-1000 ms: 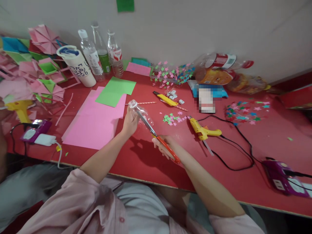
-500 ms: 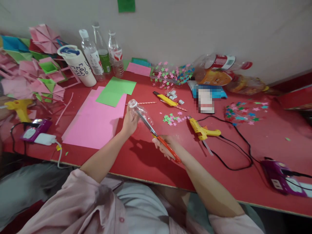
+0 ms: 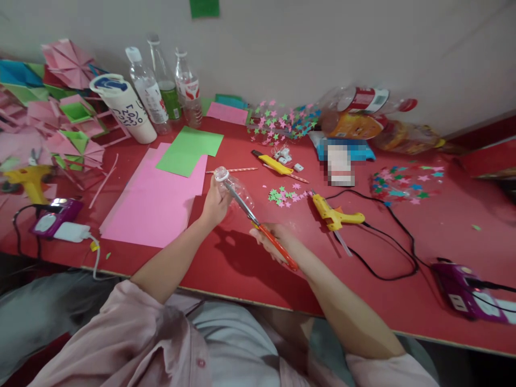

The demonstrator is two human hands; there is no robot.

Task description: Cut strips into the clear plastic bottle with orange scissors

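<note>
A clear plastic bottle top (image 3: 242, 192), its neck tilted up and to the left, is gripped near the neck by my left hand (image 3: 216, 204). My right hand (image 3: 271, 243) is wrapped round the red handles of a pair of scissors (image 3: 278, 246). The blades lie against the clear plastic and point toward the neck; whether they are apart I cannot make out. Both hands are above the red table (image 3: 226, 269). Pink paper sheets (image 3: 141, 209) lie left of my left hand, with a green sheet (image 3: 189, 150) on top.
Beyond my hands lie a yellow box cutter (image 3: 274, 163) and small paper stars (image 3: 282, 196). A yellow glue gun (image 3: 334, 213) with a black cord lies to the right. Upright bottles (image 3: 187, 91) and a white tumbler (image 3: 127, 113) stand at the back left.
My hands, the bottle top and the scissors hold nearly the same pose. At the far left, a person's hand beside another glue gun has gone out of view.
</note>
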